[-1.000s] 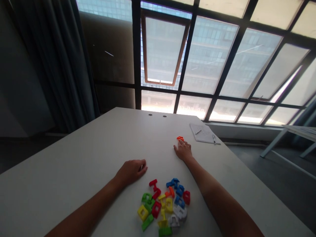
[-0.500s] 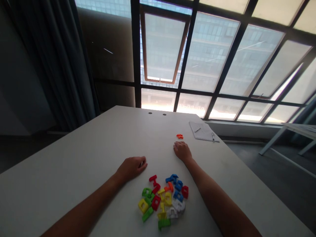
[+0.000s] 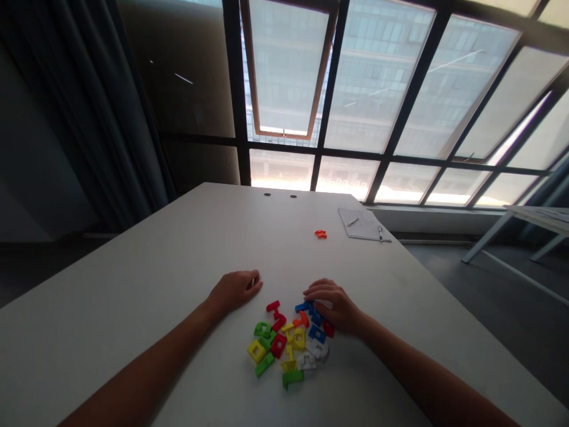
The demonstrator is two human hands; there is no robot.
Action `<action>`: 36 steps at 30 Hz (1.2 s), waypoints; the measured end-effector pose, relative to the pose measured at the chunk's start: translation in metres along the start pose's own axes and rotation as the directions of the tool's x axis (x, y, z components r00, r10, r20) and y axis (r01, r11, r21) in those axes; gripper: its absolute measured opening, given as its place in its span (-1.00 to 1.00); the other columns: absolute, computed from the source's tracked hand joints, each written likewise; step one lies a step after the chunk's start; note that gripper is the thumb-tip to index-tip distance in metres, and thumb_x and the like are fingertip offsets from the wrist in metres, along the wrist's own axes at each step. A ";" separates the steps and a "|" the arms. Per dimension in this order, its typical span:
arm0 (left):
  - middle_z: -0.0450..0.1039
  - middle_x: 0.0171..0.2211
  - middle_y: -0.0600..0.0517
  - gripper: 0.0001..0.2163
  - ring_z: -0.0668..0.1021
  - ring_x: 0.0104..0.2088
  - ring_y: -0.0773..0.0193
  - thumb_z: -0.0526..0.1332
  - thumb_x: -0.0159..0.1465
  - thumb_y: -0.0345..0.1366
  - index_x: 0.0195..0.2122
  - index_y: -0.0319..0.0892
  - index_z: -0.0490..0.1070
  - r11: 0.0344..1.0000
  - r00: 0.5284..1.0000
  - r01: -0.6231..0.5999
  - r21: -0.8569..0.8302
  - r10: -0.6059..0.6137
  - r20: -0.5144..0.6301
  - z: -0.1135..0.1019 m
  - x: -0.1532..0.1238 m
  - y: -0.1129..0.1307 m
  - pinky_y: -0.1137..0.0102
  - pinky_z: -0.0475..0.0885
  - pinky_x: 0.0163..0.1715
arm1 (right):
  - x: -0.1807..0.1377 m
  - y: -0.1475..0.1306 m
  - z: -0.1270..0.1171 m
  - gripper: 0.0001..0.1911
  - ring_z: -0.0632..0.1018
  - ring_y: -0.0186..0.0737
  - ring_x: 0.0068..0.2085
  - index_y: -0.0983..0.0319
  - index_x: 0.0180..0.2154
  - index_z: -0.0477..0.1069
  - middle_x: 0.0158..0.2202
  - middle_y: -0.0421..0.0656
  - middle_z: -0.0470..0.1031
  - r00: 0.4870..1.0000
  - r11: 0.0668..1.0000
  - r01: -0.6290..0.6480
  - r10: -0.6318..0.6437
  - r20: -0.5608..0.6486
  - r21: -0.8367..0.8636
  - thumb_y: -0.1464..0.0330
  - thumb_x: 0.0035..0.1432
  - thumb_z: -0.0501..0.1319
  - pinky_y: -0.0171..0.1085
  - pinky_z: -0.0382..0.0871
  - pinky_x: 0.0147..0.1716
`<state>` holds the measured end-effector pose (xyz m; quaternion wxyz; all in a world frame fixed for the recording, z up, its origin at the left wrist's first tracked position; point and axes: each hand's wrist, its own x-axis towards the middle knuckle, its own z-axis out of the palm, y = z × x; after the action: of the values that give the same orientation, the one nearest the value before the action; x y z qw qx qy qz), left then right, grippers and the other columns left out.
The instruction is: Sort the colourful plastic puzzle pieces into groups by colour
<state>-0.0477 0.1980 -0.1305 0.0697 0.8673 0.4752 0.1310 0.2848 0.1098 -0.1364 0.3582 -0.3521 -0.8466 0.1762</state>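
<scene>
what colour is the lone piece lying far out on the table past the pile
Orange: the lone piece lies apart on the table, clearest in the head view.

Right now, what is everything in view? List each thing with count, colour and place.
plastic pieces: about twenty, red, blue, green, yellow, orange, white, heaped at the near middle of the table.
orange piece: one, orange, alone farther out on the table.
paper sheet: one, white, far right of the table.
pen: one, lying on the sheet's right edge.
table: one, white.
curtain: dark, left of the window.
left hand: resting on the table, left of the heap, holding nothing visible.
right hand: on the blue pieces at the heap's far right edge.
</scene>
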 end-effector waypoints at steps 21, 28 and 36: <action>0.54 -0.39 0.08 -0.75 0.51 -0.43 0.26 0.08 0.41 -0.06 -0.28 -0.07 0.42 1.000 1.000 -0.002 -0.002 0.002 0.001 -0.001 0.000 0.000 0.38 0.19 -0.42 | 0.014 -0.029 -0.011 -0.77 0.58 -0.17 -0.23 0.21 -0.21 0.58 -0.23 -0.06 0.64 0.978 0.989 0.109 -0.124 0.165 0.098 0.30 0.32 0.16 -0.18 0.41 -0.12; 0.55 -0.39 0.08 -0.75 0.52 -0.43 0.26 0.09 0.40 -0.06 -0.28 -0.06 0.44 1.000 1.000 0.003 -0.020 -0.003 -0.003 -0.001 -0.001 0.001 0.38 0.23 -0.41 | 0.017 -0.043 -0.006 -0.76 0.54 -0.10 0.01 0.13 -0.07 0.60 -0.15 -0.10 0.66 0.944 0.987 0.156 -0.141 0.297 -0.028 0.33 0.38 0.16 -0.07 0.29 0.11; 0.56 -0.38 0.07 -0.73 0.52 -0.41 0.26 0.08 0.40 -0.05 -0.27 -0.06 0.46 1.000 1.000 0.011 -0.022 -0.010 0.009 -0.002 -0.001 0.001 0.39 0.23 -0.40 | 0.016 -0.030 -0.004 -0.65 0.46 -0.02 0.18 0.10 0.14 0.52 0.09 -0.07 0.58 0.965 0.944 0.010 0.078 0.250 -0.330 0.22 0.48 0.08 0.02 0.26 0.18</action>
<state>-0.0475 0.1966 -0.1281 0.0819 0.8645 0.4780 0.1318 0.2660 0.1012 -0.1094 0.1774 -0.3953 -0.8974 0.0836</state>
